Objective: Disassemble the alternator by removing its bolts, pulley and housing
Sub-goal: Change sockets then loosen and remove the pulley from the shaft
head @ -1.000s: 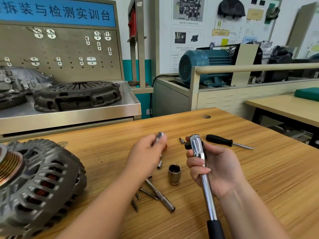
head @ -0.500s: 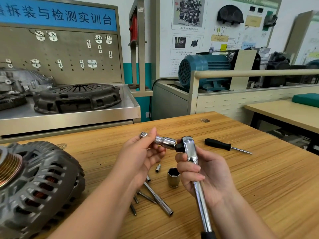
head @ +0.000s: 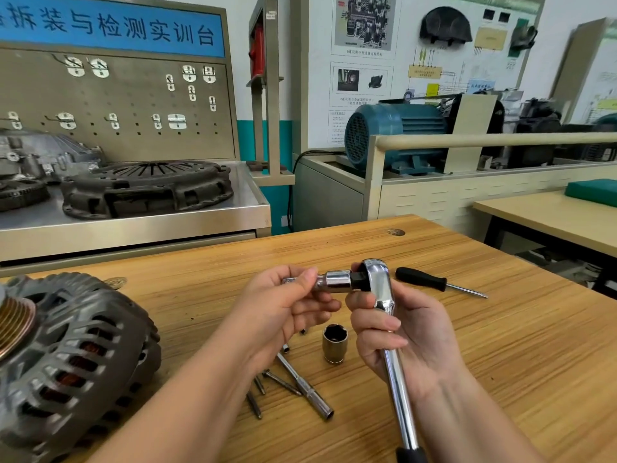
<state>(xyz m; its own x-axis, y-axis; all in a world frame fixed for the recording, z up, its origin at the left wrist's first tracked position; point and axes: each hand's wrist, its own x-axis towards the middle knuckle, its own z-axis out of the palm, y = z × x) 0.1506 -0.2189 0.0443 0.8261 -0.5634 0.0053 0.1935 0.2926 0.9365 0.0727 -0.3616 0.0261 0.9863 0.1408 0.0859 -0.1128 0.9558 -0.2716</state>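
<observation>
Joined now: left hand (head: pixel 283 309) pinches one socket (head: pixel 337 280), right hand (head: pixel 412 332) grips one ratchet (head: pixel 380 282).

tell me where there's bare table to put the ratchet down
Bare wood right of the right hand, nearer than the screwdriver, out to the table edge; also the far strip beyond the ratchet. Crowded beneath the left hand: socket, extension bar, loose bits.
</observation>
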